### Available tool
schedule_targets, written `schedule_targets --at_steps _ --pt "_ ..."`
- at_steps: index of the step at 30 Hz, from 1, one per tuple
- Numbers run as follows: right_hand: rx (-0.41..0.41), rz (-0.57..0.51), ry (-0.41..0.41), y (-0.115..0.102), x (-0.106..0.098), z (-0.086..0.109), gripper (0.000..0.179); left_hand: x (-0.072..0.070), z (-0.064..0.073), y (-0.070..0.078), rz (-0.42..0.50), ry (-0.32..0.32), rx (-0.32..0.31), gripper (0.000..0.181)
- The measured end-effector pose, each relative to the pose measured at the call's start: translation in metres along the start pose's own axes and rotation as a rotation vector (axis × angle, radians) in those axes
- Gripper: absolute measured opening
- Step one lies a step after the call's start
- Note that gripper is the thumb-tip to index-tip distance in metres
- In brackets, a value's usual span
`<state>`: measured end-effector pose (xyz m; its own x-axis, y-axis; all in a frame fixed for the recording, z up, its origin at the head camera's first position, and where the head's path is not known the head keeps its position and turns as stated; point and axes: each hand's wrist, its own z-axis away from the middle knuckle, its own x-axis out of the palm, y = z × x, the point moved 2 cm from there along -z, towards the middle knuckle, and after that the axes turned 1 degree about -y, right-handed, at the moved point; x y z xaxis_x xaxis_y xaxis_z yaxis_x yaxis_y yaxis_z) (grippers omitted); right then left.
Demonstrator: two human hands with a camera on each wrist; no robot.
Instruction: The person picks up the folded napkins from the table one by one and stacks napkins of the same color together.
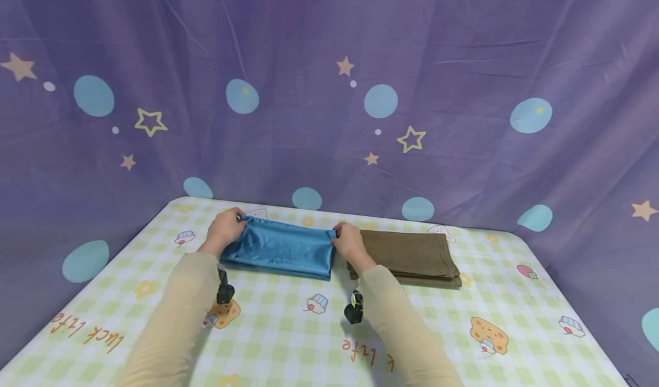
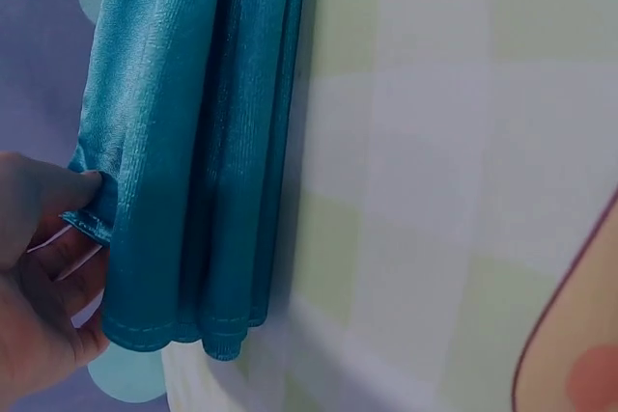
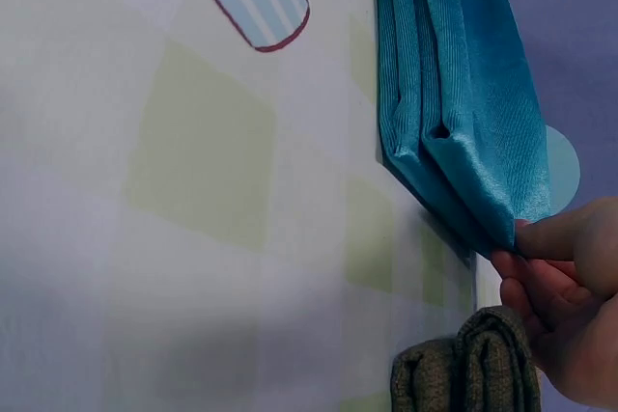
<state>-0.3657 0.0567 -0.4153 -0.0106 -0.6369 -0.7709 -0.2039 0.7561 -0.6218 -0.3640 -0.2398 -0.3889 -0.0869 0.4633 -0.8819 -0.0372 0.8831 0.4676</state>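
A shiny blue cloth (image 1: pixel 283 248), folded into a layered rectangle, lies on the table between both hands. At its far left corner my left hand (image 1: pixel 225 228) pinches the edge; the left wrist view shows the thumb on the blue fabric (image 2: pixel 159 161) with the other fingers behind it. My right hand (image 1: pixel 351 242) pinches the far right corner of the same cloth. In the right wrist view, thumb and fingertips (image 3: pixel 531 238) close on that corner, and the folded layers hang open along the near side. Just right of this hand lies a folded brown cloth (image 1: pixel 409 255).
A green-and-white checked tablecloth (image 1: pixel 278 330) with printed cupcakes and lettering covers the table. Behind it hangs a purple curtain (image 1: pixel 309 147) with stars and blue dots. Small black devices (image 1: pixel 354 308) sit below the wrists.
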Motion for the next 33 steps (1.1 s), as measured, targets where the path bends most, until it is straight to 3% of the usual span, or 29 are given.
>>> schedule_targets --at_steps 13,18,26,33 --pt "0.003 0.046 0.007 0.000 -0.001 0.002 0.032 0.005 0.000 -0.005 0.000 -0.002 -0.050 0.035" --pt "-0.012 0.026 0.051 0.000 -0.003 0.003 0.031 0.004 0.001 -0.009 0.014 -0.006 -0.042 0.035" --pt "-0.008 -0.034 0.102 0.000 -0.003 0.009 0.022 0.001 0.005 -0.006 -0.011 -0.003 -0.001 0.034" --pt "-0.014 -0.033 0.068 -0.002 -0.010 0.014 0.010 -0.004 0.012 0.010 -0.074 0.011 0.121 0.029"
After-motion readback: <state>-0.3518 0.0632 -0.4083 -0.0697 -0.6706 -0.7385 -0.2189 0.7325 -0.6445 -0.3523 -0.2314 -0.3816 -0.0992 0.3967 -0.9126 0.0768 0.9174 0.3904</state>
